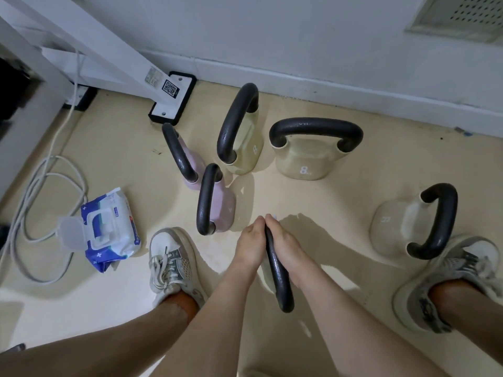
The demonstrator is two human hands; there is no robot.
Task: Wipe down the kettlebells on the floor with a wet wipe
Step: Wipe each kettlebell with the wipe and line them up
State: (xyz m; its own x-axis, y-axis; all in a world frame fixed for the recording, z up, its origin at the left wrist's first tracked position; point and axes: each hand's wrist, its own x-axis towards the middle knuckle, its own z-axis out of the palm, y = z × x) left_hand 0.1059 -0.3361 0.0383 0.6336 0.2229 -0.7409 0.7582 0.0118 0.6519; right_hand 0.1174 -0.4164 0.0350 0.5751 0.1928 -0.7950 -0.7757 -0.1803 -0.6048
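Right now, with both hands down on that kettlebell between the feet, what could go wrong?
1. Both hands, left hand and right hand, hide the kettlebell handle and its body; a tip could pinch fingers.
2. The white kettlebell touches the right shoe; shifting could knock it.
3. The wipes pack lies with its lid open, so wipes may dry.

Open beige floor (313,202) lies ahead of the two hands, between the near pink kettlebell with a black handle (215,202) on the left and the pale cream kettlebell (408,224) on the right. Farther on, two olive kettlebells marked 8 (245,134) (313,153) and a second pink kettlebell (185,159) block the way to the white wall (299,36). The left side is hemmed by a white sneaker (171,262), a blue-and-white wipe pack with its lid open (106,232), and a looped white cable (49,186).
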